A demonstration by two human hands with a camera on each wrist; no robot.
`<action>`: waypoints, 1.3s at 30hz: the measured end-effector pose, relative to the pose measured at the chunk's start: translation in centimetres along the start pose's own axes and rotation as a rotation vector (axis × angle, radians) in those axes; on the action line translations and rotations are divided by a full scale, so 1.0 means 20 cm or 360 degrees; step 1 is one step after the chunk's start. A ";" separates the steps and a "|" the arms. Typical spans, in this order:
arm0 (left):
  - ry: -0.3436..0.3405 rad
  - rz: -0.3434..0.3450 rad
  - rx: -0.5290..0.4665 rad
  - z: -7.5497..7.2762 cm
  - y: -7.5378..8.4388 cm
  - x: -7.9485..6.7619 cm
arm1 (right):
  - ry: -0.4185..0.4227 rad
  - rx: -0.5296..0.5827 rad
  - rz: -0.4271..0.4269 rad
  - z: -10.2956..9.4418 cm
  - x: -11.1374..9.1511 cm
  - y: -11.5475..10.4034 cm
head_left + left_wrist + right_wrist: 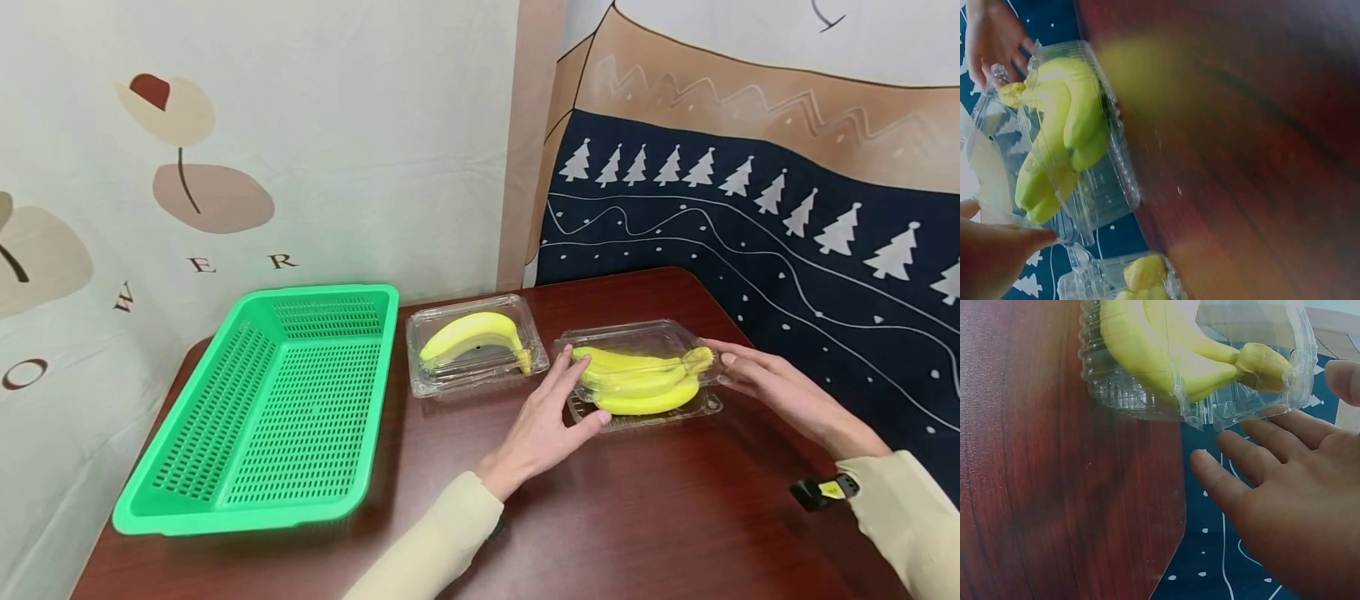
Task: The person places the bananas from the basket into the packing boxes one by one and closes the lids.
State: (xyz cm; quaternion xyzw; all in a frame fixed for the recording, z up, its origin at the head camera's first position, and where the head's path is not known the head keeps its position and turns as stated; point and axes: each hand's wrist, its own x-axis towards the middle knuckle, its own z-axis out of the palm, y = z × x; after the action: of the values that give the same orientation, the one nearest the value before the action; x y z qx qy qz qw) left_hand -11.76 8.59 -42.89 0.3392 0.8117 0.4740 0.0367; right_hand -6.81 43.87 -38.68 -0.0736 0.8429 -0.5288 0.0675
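Note:
A bunch of yellow bananas lies in a clear plastic clamshell box. Its hinged lid is tilted over the fruit, partly raised, with its front edge above the base. My left hand is at the box's left side, fingers spread at the lid's edge and thumb extended near the front. At the right side, by the banana stem, my right hand has its fingers nearly straight at the lid's corner. In the right wrist view, the thumb stands apart from those fingers.
Left of this box, a second clear clamshell box holds a yellow banana. A green perforated plastic basket stands farther left on the dark red wooden table. Printed cloths hang behind the table.

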 end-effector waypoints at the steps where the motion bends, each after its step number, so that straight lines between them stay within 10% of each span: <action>1: -0.0006 0.0012 0.0007 0.00 0.00 0.01 | -0.0002 0.0006 -0.0012 0.00 0.00 0.00; 21: 0.0003 0.0067 -0.0178 -0.16 -0.05 0.24 | 0.0121 -0.0015 -0.0117 -0.04 0.16 -0.12; 39: 0.0081 -0.0213 -0.0586 -0.20 -0.09 0.38 | 0.0323 0.0188 -0.0052 -0.05 0.37 -0.13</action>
State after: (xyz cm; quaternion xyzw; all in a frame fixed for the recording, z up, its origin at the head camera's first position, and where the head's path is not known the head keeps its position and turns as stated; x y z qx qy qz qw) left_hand -20.04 9.62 -40.14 0.2598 0.7328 0.6193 0.1090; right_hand -14.12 42.11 -36.16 -0.0295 0.8115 -0.5832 -0.0226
